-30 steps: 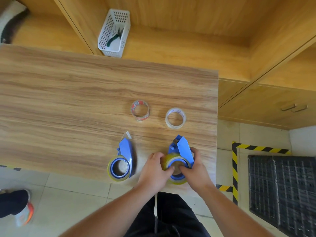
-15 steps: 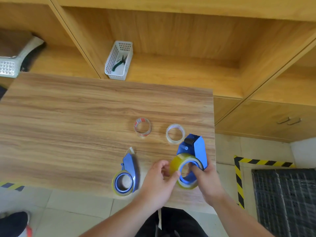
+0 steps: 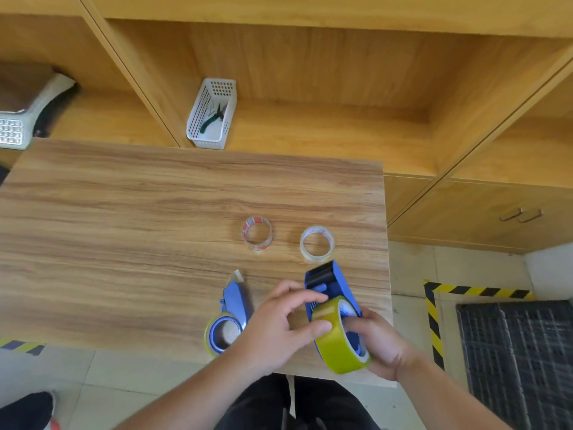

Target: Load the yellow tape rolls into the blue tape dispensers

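Both hands grip one blue dispenser (image 3: 336, 288): right hand (image 3: 383, 342) steadying it, left hand (image 3: 279, 327) pinching its yellow roll (image 3: 336, 339), likely to thread tape toward twelve o'clock.

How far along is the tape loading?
Done: the left blue dispenser lies on the table with a yellow roll on its hub. In hand: the right hand holds the second dispenser tilted up, with its yellow roll mounted; the left hand is at that roll. Left: threading the tape end through, as far as I can tell.
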`<action>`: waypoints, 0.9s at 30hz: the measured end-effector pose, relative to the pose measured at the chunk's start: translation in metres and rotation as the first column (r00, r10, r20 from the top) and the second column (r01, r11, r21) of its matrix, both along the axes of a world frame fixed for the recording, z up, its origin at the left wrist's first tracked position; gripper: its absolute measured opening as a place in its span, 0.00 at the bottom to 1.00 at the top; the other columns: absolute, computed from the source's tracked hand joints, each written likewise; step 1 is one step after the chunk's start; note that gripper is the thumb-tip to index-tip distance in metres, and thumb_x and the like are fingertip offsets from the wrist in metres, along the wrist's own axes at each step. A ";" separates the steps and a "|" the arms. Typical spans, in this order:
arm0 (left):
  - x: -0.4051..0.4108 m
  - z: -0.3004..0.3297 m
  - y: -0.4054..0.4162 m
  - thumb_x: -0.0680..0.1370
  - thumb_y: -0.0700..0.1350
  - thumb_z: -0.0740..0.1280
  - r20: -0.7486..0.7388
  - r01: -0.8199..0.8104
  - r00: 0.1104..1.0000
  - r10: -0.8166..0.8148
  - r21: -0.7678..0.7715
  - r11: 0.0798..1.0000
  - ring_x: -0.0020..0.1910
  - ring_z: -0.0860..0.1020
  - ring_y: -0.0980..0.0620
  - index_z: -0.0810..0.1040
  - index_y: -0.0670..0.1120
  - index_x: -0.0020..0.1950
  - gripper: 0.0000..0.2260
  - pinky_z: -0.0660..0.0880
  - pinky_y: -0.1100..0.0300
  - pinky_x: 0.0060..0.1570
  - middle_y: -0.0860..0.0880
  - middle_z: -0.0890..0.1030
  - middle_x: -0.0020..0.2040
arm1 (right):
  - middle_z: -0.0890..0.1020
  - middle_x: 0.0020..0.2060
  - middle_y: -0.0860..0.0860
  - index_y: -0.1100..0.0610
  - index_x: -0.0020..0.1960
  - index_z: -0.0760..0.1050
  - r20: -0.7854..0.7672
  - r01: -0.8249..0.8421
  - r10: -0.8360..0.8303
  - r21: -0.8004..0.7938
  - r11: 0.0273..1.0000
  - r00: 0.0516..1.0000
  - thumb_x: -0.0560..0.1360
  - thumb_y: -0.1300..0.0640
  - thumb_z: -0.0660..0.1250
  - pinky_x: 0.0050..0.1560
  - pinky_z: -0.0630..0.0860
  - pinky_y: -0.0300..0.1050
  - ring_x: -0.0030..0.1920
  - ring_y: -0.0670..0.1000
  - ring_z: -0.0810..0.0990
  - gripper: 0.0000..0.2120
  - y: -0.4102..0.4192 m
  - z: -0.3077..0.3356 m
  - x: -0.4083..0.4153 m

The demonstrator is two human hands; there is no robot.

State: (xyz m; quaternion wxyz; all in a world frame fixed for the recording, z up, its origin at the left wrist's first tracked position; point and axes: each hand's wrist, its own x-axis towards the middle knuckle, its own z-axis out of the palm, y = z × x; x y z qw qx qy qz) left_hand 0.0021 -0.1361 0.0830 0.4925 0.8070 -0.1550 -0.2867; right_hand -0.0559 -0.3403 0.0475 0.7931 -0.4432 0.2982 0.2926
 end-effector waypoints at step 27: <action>0.039 0.022 0.017 0.82 0.53 0.61 0.405 0.394 0.771 -0.491 0.302 0.868 0.47 0.75 0.56 0.83 0.50 0.49 0.13 0.65 0.69 0.51 0.55 0.83 0.45 | 0.84 0.38 0.59 0.69 0.63 0.78 -0.122 -0.245 0.275 0.215 0.945 0.954 0.71 0.66 0.68 0.35 0.80 0.45 0.35 0.55 0.84 0.21 0.021 0.010 -0.001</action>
